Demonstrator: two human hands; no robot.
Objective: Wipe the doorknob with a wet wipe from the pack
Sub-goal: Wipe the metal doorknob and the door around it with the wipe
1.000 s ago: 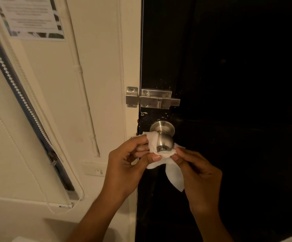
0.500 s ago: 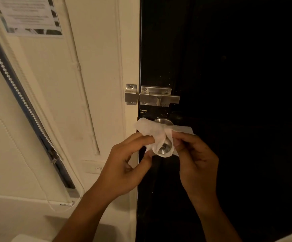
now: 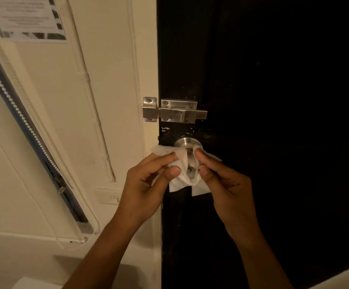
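Both grips pinch the wet wipe [image 3: 180,163]: the left hand [image 3: 146,184] and the right hand [image 3: 221,184] stretch it around the doorknob [image 3: 188,152] on the dark door [image 3: 273,101]. Pulled too hard, the thin sheet may tear or slip off the smooth metal, leaving the knob's face unwiped.

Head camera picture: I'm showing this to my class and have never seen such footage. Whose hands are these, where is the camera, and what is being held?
There is no machine here. A person wears a camera on the head, looking forward and down at their own bare hands. The left hand and right hand each pinch one side of a white wet wipe, wrapped around a metal doorknob on a dark door. Above the knob sits a metal slide bolt. On the pale wall to the left hangs a paper notice.
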